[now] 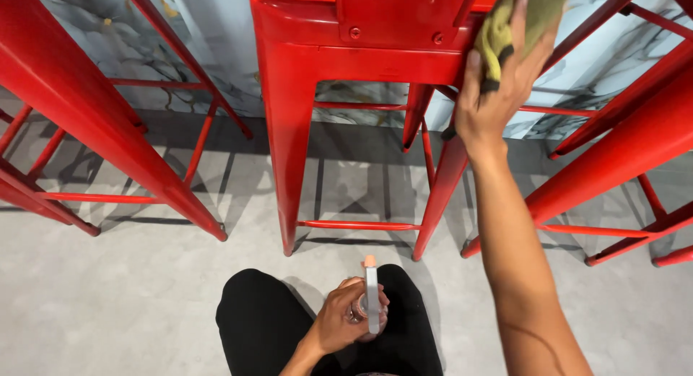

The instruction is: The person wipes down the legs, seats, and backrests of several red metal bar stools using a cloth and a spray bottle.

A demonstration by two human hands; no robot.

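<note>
overhead, a crumpled olive-green cloth (pixel 523 18) is gripped in the closed right hand (pixel 494 94) and pressed against the seat edge of the red metal stool (pixel 361 51). lower down, a clear spray bottle (pixel 369 296) is clasped in the curled left hand (pixel 343 322), above the lap.

Three red metal stools show in the head view: the middle stool (pixel 339 51) straight ahead, one stool (pixel 79 109) at the left edge and one stool (pixel 635 145) at the right edge, the two outer ones only partly in frame. Two hands are in view, the left hand (pixel 343 320) low in the middle and the right hand (pixel 498 94) raised at the middle stool's seat corner. There is one spray bottle (pixel 371 298), in the left hand's grip, and one yellow-green cloth (pixel 516 18), pressed under the right hand. One black-clad knee (pixel 267 318) shows at the bottom.
</note>
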